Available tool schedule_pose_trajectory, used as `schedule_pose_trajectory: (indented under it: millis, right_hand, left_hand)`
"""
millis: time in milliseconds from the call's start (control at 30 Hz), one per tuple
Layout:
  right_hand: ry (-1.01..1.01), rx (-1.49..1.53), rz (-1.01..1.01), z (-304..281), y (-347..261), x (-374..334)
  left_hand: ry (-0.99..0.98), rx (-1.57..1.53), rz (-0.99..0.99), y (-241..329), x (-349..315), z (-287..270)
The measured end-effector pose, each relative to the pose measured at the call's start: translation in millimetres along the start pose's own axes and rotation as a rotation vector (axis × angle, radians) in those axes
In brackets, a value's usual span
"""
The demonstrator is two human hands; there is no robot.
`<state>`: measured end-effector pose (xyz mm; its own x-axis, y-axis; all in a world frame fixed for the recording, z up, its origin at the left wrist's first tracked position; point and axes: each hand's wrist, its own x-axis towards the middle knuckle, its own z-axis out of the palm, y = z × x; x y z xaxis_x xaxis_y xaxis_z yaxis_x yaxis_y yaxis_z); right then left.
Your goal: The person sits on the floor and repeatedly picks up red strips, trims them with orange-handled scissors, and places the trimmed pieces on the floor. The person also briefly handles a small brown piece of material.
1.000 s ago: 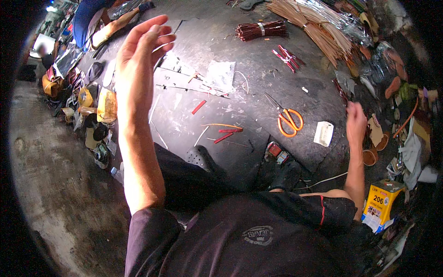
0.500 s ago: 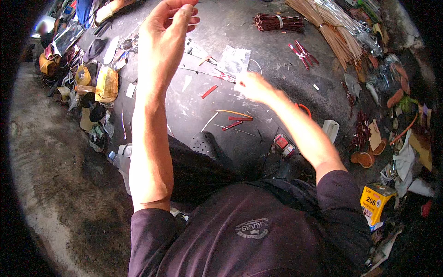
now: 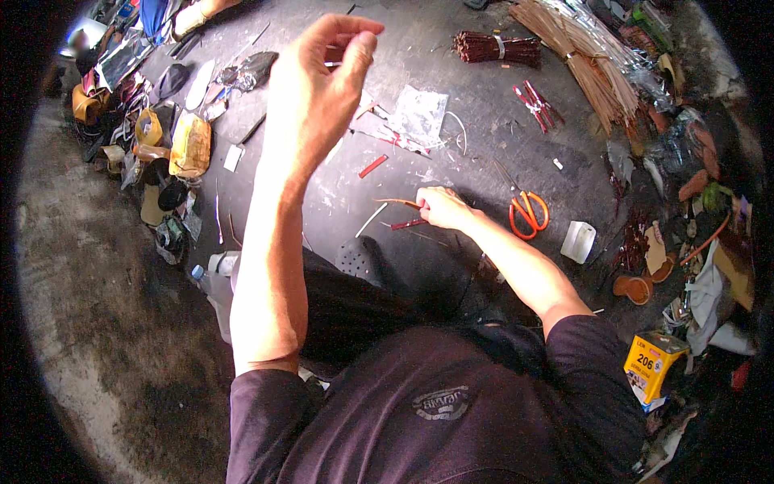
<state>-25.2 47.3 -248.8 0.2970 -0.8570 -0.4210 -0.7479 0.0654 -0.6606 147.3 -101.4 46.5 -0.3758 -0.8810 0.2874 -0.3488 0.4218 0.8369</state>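
Note:
My left hand (image 3: pixel 318 77) is raised over the floor at the upper middle, thumb and forefinger curled together. Anything between them is too small to make out. Low over the floor, my right hand (image 3: pixel 445 208) has its fingers closed at the right end of a thin orange strip (image 3: pixel 397 201); what they grip is hidden. Just below lies a dark red stick (image 3: pixel 407 224), beside a thin white strip (image 3: pixel 371 219). Farther off are a short red piece (image 3: pixel 373 166) and a clear plastic bag (image 3: pixel 420 115). Orange-handled scissors (image 3: pixel 528 216) lie right of my right hand.
A banded bundle of dark red sticks (image 3: pixel 496 49) and a large bundle of tan strips (image 3: pixel 576 60) lie far right. A white container (image 3: pixel 578 242) and yellow box (image 3: pixel 655 363) stand on the right. A yellowed jug (image 3: pixel 190 145) sits among clutter at left, a clear bottle (image 3: pixel 216 294) nearer.
My right hand has drawn back toward me from the plastic bag to the orange strip. My left hand has shifted right and slightly nearer. The scissors, mostly covered before, now show.

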Motion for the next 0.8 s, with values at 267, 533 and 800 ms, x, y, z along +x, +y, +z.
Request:
schedule_pose_trajectory:
  millis: [267, 533, 800]
  right_hand:
    - [0.162, 0.934, -0.244, -181.6, -74.1, -46.7]
    - [0.475, 0.605, -0.314, -265.8, -116.9, -138.0]
    - [1.067, 0.072, -0.448, -255.0, -116.9, -190.2]
  left_hand:
    - [-0.127, 0.183, 0.038, 15.8, -7.6, 39.0]
    - [-0.278, -0.553, -0.235, 65.9, -11.3, 79.0]
    - [-0.212, -0.425, -0.113, 100.6, -34.2, 115.5]
